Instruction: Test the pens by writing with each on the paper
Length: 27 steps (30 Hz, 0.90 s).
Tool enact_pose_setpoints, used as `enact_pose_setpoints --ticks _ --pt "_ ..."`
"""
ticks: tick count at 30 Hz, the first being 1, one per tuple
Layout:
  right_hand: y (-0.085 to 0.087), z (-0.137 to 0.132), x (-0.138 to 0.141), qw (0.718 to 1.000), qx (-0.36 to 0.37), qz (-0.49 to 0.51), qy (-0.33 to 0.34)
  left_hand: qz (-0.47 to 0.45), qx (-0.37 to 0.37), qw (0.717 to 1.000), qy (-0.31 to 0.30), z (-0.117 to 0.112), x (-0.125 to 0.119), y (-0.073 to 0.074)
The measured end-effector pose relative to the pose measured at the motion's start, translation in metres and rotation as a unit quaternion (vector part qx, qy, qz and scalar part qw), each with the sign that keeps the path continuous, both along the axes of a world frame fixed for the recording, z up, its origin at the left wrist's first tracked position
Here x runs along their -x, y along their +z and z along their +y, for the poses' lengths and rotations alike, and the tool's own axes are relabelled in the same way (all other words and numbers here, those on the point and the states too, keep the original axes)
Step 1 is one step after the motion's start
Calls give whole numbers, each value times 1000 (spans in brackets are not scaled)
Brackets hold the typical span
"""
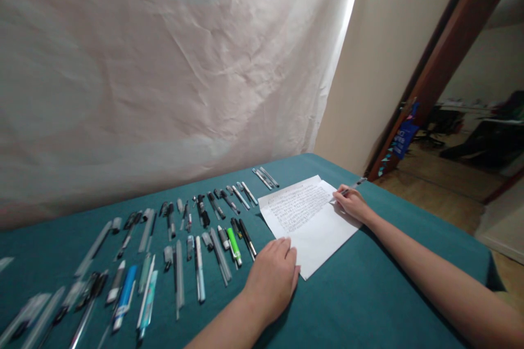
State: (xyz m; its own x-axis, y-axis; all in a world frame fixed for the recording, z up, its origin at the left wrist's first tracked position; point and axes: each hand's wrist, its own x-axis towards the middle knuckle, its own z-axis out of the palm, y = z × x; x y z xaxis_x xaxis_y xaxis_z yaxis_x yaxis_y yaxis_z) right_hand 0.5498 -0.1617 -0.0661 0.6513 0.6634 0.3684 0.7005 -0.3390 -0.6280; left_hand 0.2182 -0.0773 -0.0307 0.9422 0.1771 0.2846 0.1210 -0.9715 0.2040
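A white sheet of paper (316, 253) with dense rows of handwriting on its upper part lies at an angle on the table. My right hand (352, 205) is closed round a slim pen (360, 181), whose upper end sticks out beyond the fingers. Its tip is near the right end of a written line, though the fingers partly hide it. Fingers laid down and loosely bent, my left hand (273, 275) rests on the lower left edge of the paper and holds nothing.
Left of the paper, rows of pens, caps and loose pen parts cover the teal tablecloth (368, 305), among them a bright green pen (234, 246) and a blue one (125, 297). A pale sheet (184, 65) hangs behind the table. A doorway stands at the right.
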Motion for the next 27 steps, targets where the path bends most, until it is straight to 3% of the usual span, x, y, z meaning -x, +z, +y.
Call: enact_pose_setpoints --ticks 27 --pt "-1 -1 -1 996 -53 71 0 7 4 1000 2 0 1 -2"
